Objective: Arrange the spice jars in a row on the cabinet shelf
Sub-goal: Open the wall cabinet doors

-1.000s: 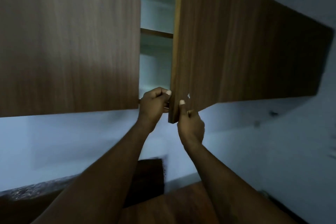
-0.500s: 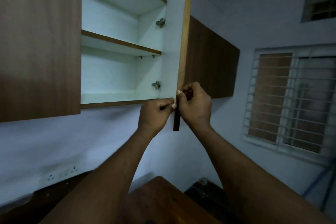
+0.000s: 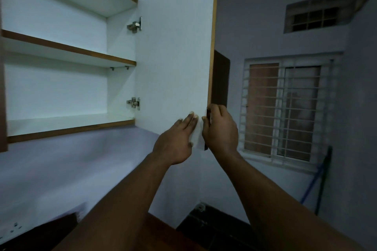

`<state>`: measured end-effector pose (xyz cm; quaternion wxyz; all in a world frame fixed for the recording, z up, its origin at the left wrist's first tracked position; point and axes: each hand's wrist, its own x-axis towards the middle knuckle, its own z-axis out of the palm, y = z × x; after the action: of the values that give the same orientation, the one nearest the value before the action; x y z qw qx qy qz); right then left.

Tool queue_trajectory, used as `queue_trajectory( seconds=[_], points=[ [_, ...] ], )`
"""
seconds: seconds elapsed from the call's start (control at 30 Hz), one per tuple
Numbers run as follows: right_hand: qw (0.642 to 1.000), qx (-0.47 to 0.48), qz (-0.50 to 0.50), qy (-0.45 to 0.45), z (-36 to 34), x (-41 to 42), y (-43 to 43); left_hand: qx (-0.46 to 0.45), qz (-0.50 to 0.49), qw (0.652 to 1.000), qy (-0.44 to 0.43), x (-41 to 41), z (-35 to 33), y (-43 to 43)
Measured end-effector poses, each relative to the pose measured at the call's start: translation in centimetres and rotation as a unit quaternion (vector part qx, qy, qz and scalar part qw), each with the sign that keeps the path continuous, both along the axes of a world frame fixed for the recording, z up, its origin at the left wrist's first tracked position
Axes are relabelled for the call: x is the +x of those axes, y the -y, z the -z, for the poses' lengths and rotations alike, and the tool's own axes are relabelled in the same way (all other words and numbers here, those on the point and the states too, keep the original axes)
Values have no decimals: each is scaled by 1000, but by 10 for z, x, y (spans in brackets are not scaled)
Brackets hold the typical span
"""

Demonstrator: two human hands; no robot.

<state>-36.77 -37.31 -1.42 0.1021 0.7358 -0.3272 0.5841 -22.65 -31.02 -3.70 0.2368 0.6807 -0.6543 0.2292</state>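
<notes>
Spice jars: none in view, so I cannot say where they stand. Cabinet (image 3: 61, 96) open, white inside. Door (image 3: 173, 57) stands wide. Lower shelf (image 3: 69, 122) looks the easier reach for a row. My right hand (image 3: 220, 128) grips the door's free edge near its bottom corner; my left hand (image 3: 175, 142) lies flat, fingers straight, on its inner face. Best to ease the door fully back, let go gently, no strain on hinges (image 3: 133, 103)
</notes>
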Motion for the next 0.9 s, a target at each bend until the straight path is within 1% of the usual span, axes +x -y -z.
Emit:
queue_trajectory(
  seconds=[0.07,0.13,0.27,0.37,0.5,0.63,0.9],
  points=[
    [996,-24,48,-69,0,-8,21,19,-20,999,40,-8,-4,20],
    [988,-35,85,-124,-1,-15,40,28,-36,997,59,-17,-9,40],
    [968,-28,145,-201,-1,-24,71,50,-54,994,77,-26,-14,74],
    [959,-33,149,-237,4,-29,90,57,-65,994,70,-24,-9,91],
    [956,-54,132,-256,13,-27,101,26,-60,996,60,-18,2,102],
    [961,-65,122,-239,19,-21,104,3,-53,997,64,-12,11,106],
    [963,-88,123,-222,19,-14,99,12,-47,996,79,-6,10,100]
  ],
)
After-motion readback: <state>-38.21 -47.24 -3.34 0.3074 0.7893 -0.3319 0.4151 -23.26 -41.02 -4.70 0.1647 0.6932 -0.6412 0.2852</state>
